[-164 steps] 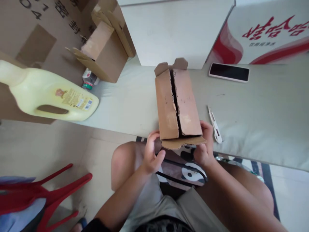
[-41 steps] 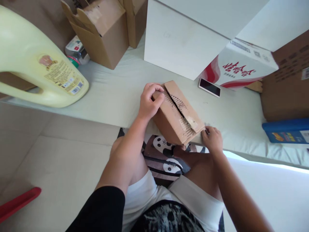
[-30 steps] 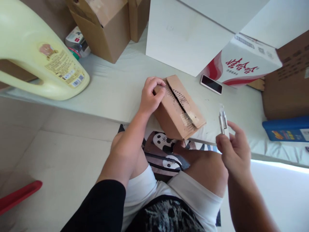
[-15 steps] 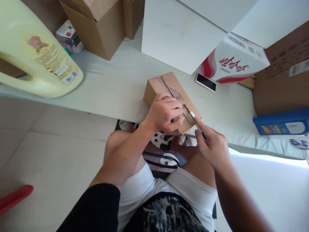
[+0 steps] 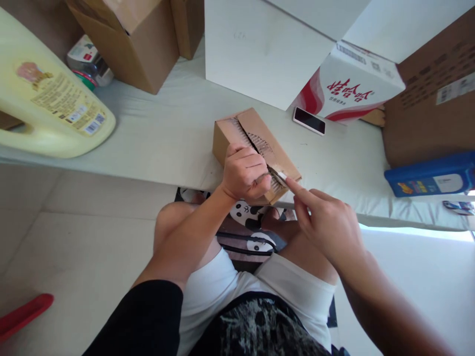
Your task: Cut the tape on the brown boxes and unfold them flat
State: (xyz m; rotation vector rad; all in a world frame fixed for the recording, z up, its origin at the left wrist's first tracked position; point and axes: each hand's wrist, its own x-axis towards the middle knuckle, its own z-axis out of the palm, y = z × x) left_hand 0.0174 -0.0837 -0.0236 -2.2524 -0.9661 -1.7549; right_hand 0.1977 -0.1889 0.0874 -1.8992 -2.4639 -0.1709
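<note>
A small brown cardboard box sits at the table's front edge, its top split by a dark, ragged gap with slanted pen-like lines beside it. My left hand is closed on the box's top at this gap, fingers curled over the cardboard edge; what lies inside the fist is hidden. In my right hand is a utility knife with a white part near its blade. The index finger stretches along the knife, and the blade points into the gap close to my left thumb. Most of its handle is hidden by my fingers.
Behind the box stand a white box and a red-and-white carton. A phone lies on the cloth-covered table. To the left is a large yellow jug; to the right, a blue package.
The knife has moved left and deeper into the gap, its blade showing less. The whole view has shifted slightly. My left hand keeps its hold on the box.
</note>
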